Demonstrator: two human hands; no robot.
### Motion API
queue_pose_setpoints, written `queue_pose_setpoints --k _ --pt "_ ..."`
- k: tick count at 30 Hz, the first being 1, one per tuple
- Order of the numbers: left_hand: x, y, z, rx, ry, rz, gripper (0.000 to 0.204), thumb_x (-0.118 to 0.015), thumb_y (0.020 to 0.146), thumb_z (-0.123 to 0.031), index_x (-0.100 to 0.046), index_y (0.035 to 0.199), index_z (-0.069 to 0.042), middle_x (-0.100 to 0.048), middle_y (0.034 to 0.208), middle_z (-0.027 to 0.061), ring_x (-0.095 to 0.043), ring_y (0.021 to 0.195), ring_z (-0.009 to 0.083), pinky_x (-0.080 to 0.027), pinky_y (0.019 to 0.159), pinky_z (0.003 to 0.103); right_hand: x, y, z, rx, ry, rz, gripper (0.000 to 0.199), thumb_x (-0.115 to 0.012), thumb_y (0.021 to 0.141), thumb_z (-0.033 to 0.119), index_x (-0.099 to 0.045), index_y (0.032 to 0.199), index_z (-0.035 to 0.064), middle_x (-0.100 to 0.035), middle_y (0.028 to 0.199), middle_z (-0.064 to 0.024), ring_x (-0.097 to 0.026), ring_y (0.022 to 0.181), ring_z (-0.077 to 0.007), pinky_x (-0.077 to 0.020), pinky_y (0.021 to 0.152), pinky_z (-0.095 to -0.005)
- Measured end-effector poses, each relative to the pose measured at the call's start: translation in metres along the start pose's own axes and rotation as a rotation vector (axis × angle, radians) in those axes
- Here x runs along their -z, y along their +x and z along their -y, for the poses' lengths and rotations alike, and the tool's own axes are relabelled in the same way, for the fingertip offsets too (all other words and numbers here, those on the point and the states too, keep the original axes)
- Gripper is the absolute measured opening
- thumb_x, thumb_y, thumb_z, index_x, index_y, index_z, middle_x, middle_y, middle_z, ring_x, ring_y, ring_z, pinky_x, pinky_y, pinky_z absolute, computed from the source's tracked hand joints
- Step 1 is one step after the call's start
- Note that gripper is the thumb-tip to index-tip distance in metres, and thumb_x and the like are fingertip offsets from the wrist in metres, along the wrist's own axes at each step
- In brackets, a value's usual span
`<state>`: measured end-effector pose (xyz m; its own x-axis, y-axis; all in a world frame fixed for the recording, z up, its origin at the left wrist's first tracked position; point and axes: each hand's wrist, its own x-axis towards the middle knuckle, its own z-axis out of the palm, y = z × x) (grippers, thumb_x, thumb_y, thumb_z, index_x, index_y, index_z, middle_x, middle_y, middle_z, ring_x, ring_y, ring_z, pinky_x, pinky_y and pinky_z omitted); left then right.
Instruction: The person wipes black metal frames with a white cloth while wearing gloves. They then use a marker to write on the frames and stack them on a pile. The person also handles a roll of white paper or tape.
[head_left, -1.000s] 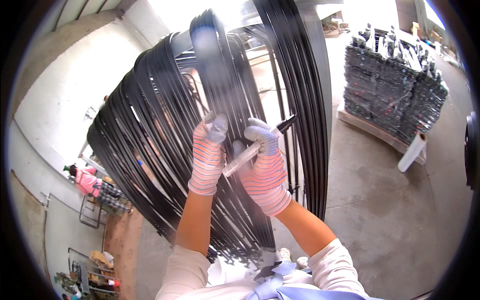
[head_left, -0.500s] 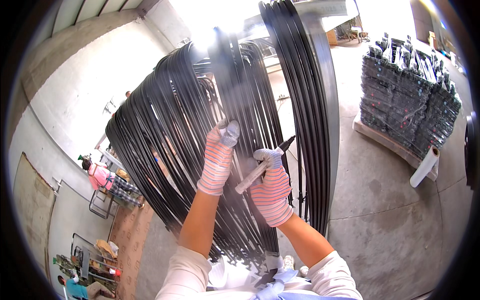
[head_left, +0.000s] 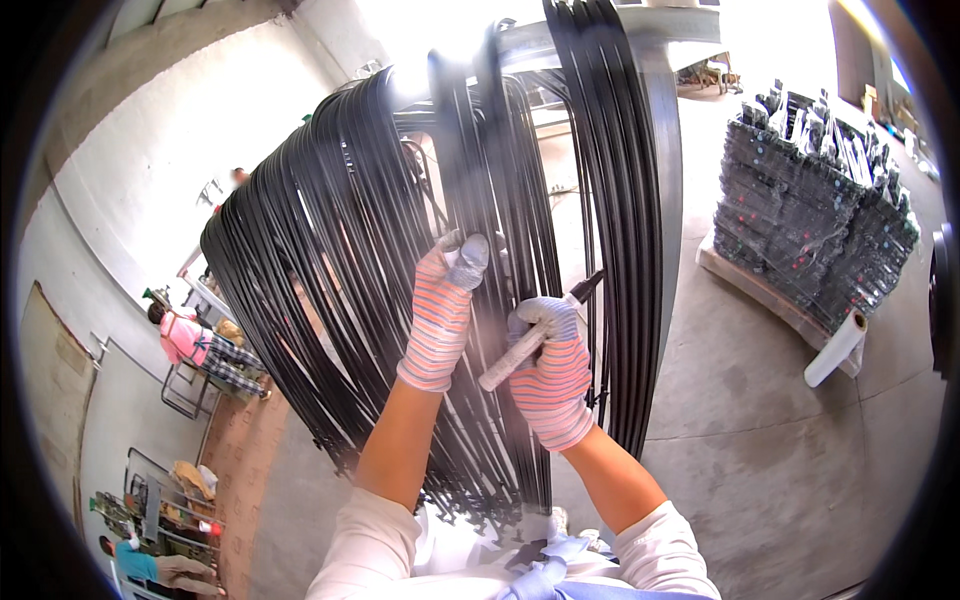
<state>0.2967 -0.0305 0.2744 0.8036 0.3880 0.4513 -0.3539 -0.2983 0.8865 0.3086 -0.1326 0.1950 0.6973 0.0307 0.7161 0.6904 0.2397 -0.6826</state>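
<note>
Long black flexible strips (head_left: 340, 190) hang over a rack in front of me in a dense curtain. My left hand (head_left: 440, 310), in a striped knit glove with grey fingertips, is closed on a few of the middle strips, its thumb in front. Lower and to the right, my right hand (head_left: 552, 370), gloved alike, grips a pen-shaped tool (head_left: 515, 358) with a pale, scuffed shaft and a black end pointing up right. I cannot tell the tool's exact kind. Its pale end lies close to the hanging strips.
A thicker bundle of black strips (head_left: 615, 230) hangs on the right beside a grey metal upright (head_left: 668, 200). Farther right, a wrapped black stack (head_left: 805, 210) stands on a pallet, with a white film roll (head_left: 836, 348) leaning there. People work at the left, including one in pink (head_left: 183, 335).
The middle strips at the top of the rack have parted into two separate bunches. Both hands have shifted slightly right in view and keep their grips. The background has shifted slightly as well.
</note>
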Motion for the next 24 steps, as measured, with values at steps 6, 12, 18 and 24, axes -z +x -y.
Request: queue_pose_setpoints --k 6,12,18,24 --pt "0.0 0.003 -0.007 0.038 -0.086 0.122 0.033 -0.061 0.081 -0.03 -0.056 0.094 -0.001 -0.053 0.074 -0.0032 -0.043 0.069 0.0039 -0.037 0.066 0.019 0.009 0.005 0.008 -0.059 0.04 -0.004 0.024 -0.051 0.076 -0.01 -0.044 0.092 0.0067 -0.05 0.077 -0.0033 -0.049 0.067 -0.0097 -0.043 0.062 -0.0237" --pt "0.003 0.013 0.018 -0.084 -0.002 0.117 0.04 -0.064 0.078 -0.026 -0.052 0.095 0.008 -0.049 0.061 -0.0018 -0.04 0.058 0.0049 -0.038 0.055 0.021 0.008 0.014 0.009 0.158 -0.269 -0.02 0.029 -0.054 0.074 -0.009 -0.044 0.096 0.0059 -0.052 0.09 -0.0099 -0.053 0.08 -0.0178 -0.0445 0.072 -0.0279" --pt "0.001 0.007 0.017 0.033 -0.26 0.116 0.024 -0.064 0.076 -0.012 -0.054 0.094 0.002 -0.055 0.072 -0.0025 -0.046 0.065 0.0031 -0.039 0.06 0.019 0.006 0.022 0.017 0.243 -0.276 -0.05 0.022 -0.058 0.068 -0.01 -0.051 0.084 0.0025 -0.048 0.109 -0.0306 -0.058 0.067 -0.026 -0.0474 0.057 -0.0295" --pt "0.002 -0.001 0.015 0.097 -0.577 0.188 0.022 -0.061 0.078 -0.008 -0.057 0.097 0.0 -0.059 0.087 0.0 -0.053 0.079 0.0065 -0.042 0.075 0.022 0.019 0.023 0.009 0.257 -0.341 -0.001 0.022 -0.061 0.069 -0.006 -0.049 0.085 0.0045 -0.049 0.111 -0.026 -0.055 0.091 -0.0305 -0.0432 0.077 -0.0347"
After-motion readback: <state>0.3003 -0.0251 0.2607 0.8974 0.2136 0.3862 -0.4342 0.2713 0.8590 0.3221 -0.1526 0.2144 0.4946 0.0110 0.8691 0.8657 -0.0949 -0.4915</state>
